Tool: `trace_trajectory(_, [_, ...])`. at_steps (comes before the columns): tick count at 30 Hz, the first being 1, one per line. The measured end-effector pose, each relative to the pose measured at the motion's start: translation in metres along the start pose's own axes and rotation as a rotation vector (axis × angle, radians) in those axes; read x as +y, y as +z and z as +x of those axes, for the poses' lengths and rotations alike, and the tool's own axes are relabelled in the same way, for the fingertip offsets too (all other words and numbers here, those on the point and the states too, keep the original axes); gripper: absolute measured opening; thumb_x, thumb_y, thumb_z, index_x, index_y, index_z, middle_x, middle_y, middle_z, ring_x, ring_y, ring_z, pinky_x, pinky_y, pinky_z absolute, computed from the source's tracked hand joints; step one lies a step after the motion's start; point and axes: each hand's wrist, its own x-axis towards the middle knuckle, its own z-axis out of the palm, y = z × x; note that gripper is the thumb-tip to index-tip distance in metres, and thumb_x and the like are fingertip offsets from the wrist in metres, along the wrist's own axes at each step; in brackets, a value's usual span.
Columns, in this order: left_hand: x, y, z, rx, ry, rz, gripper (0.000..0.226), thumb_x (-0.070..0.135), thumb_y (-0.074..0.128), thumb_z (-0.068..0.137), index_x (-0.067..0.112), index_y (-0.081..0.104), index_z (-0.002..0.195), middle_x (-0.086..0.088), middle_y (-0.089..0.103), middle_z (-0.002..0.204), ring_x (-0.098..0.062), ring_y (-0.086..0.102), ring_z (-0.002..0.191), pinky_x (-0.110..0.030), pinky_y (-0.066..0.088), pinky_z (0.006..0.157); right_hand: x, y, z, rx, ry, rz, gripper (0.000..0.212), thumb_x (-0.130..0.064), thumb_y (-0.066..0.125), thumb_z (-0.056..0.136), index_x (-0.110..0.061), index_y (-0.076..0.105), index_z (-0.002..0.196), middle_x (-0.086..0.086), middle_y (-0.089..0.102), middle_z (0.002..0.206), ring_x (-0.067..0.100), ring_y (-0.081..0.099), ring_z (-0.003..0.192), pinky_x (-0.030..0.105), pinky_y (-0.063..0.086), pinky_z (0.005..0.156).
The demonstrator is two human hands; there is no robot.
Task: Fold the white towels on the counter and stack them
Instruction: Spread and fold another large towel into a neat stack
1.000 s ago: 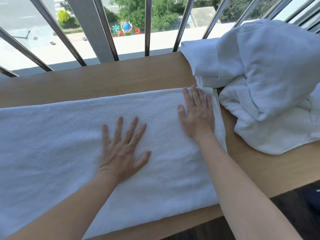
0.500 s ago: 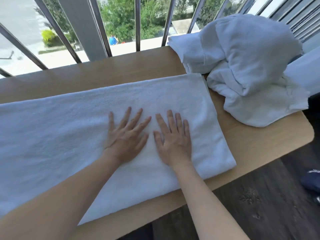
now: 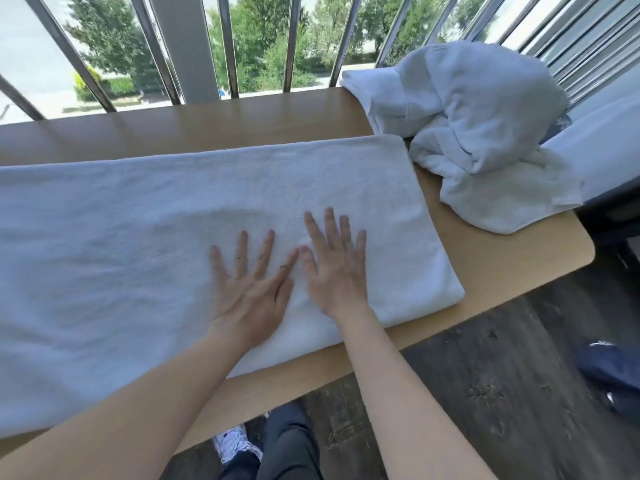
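A long white towel (image 3: 131, 244) lies flat along the wooden counter (image 3: 502, 265), folded lengthwise, its right end near the counter's right edge. My left hand (image 3: 251, 292) and my right hand (image 3: 334, 268) rest palm-down on it side by side, fingers spread, thumbs almost touching, holding nothing. A heap of crumpled white towels (image 3: 467, 129) sits at the back right of the counter, just beyond the flat towel's far right corner.
Metal railing bars (image 3: 228, 46) run along the counter's far side. The counter's rounded right corner ends near a white surface (image 3: 602, 154). Below are dark floorboards (image 3: 485, 393), my legs and shoe (image 3: 239, 445), and a dark blue item (image 3: 613, 372).
My right hand slid from the towel's far right corner back toward the middle, beside my left hand. The view shifted right, showing more floor and the counter's right end.
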Motion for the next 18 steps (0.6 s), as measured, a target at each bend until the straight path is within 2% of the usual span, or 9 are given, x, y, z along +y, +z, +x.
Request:
trace_trajectory(3, [-0.001, 0.001, 0.001, 0.018, -0.026, -0.012, 0.067, 0.056, 0.006, 0.099, 0.028, -0.009, 0.158, 0.003, -0.013, 0.166, -0.026, -0.016, 0.152, -0.062, -0.011, 0.117, -0.009, 0.017, 0.0, -0.051, 0.009, -0.069, 0.054, -0.051, 0.008, 0.103, -0.045, -0.004, 0.155, -0.009, -0.016, 0.165, 0.015, -0.022, 0.15, 0.05, -0.01, 0.121])
trace_trajectory(5, [-0.003, 0.001, 0.001, 0.05, -0.029, -0.052, 0.07, 0.055, 0.017, 0.1, 0.023, 0.001, 0.159, 0.001, -0.004, 0.167, -0.023, -0.007, 0.154, -0.059, -0.006, 0.12, -0.006, 0.02, 0.002, -0.023, 0.016, -0.074, 0.055, -0.051, 0.008, 0.102, -0.045, -0.003, 0.155, -0.009, -0.014, 0.166, 0.014, -0.022, 0.15, 0.049, -0.01, 0.122])
trace_trajectory(9, [-0.005, 0.002, 0.001, 0.087, -0.022, -0.075, 0.07, 0.055, 0.023, 0.098, 0.025, 0.014, 0.16, 0.001, 0.008, 0.167, -0.022, 0.003, 0.154, -0.057, 0.0, 0.122, 0.013, 0.016, 0.004, -0.007, -0.052, -0.084, 0.057, -0.054, 0.012, 0.102, -0.045, -0.006, 0.156, -0.01, -0.011, 0.166, 0.011, -0.018, 0.151, 0.045, -0.008, 0.122])
trace_trajectory(15, [-0.006, 0.006, 0.001, 0.155, -0.022, -0.08, 0.068, 0.05, 0.03, 0.097, 0.024, 0.022, 0.159, 0.0, 0.019, 0.166, -0.025, 0.012, 0.154, -0.058, 0.006, 0.122, 0.091, -0.009, 0.006, 0.022, 0.09, -0.16, 0.058, -0.058, 0.007, 0.101, -0.046, -0.014, 0.154, -0.009, -0.013, 0.166, 0.011, -0.017, 0.151, 0.043, -0.008, 0.123])
trace_trajectory(18, [-0.005, 0.004, 0.002, 0.176, -0.026, -0.096, 0.067, 0.048, 0.032, 0.096, 0.024, 0.026, 0.158, -0.001, 0.022, 0.165, -0.024, 0.013, 0.153, -0.057, 0.006, 0.122, 0.121, -0.021, 0.009, 0.027, 0.142, -0.163, 0.059, -0.059, 0.01, 0.1, -0.045, -0.012, 0.154, -0.007, -0.009, 0.167, 0.012, -0.015, 0.152, 0.043, -0.006, 0.124])
